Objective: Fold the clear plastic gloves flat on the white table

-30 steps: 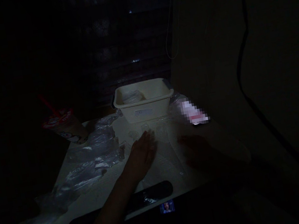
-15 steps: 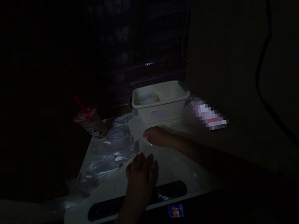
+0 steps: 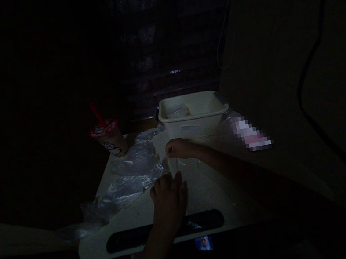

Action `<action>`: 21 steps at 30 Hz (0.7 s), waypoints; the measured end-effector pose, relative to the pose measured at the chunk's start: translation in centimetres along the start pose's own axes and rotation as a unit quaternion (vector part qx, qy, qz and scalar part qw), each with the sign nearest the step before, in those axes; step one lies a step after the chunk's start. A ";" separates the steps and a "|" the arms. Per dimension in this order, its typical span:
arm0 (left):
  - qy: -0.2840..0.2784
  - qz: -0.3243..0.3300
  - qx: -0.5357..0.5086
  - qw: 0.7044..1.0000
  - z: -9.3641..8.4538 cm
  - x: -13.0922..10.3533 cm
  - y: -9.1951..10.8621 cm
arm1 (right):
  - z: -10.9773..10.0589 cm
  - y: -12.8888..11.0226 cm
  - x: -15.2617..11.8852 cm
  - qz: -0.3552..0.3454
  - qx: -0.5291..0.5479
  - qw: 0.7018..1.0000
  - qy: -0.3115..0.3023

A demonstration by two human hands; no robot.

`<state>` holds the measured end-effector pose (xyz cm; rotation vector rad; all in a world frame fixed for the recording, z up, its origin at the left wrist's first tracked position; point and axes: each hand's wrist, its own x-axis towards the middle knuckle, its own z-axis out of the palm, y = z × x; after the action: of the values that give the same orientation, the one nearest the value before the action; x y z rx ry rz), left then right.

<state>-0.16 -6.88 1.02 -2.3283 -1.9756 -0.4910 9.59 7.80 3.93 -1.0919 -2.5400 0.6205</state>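
Note:
My right hand (image 3: 181, 149) is closed in a pinch above the middle of the white table (image 3: 131, 219). A pale, see-through plastic bag (image 3: 173, 164) seems to hang from its fingertips, though the dim light blurs its outline. Nearer to me, my left hand (image 3: 169, 197) rests palm down with its fingers apart, close to the lower end of that plastic. Left of both hands, crumpled clear plastic bags (image 3: 129, 186) lie in a row along the table's left side. Beyond the right hand stands a cream plastic bin (image 3: 195, 125) with some clear plastic inside.
A drink cup (image 3: 113, 144) with a red lid and straw stands at the back left edge. A dark slot (image 3: 128, 239) runs along the table's front. A small lit screen (image 3: 204, 243) shows below it. A dark cable (image 3: 300, 80) hangs at the right.
My right hand has moved slightly away from me, toward the bin, and pale plastic now shows beneath its fingertips. The left hand's fingers have spread a little. The whole view has shifted slightly.

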 end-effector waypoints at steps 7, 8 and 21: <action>0.004 0.009 0.021 1.000 -0.2 0.1 0.4 | -1.7 2.3 -4.3 0.008 0.082 0.996 0.035; 0.004 0.013 0.019 1.000 -0.1 0.1 0.3 | -1.6 2.6 -5.0 -0.001 0.095 0.995 0.042; -0.032 0.106 -0.075 0.991 0.1 1.1 -1.3 | 0.6 4.5 -9.4 -0.108 -0.012 0.983 0.151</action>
<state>-1.21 -5.56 0.98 -2.6375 -1.7435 -0.5756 18.28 3.40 0.13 -0.8296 -2.3613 0.3386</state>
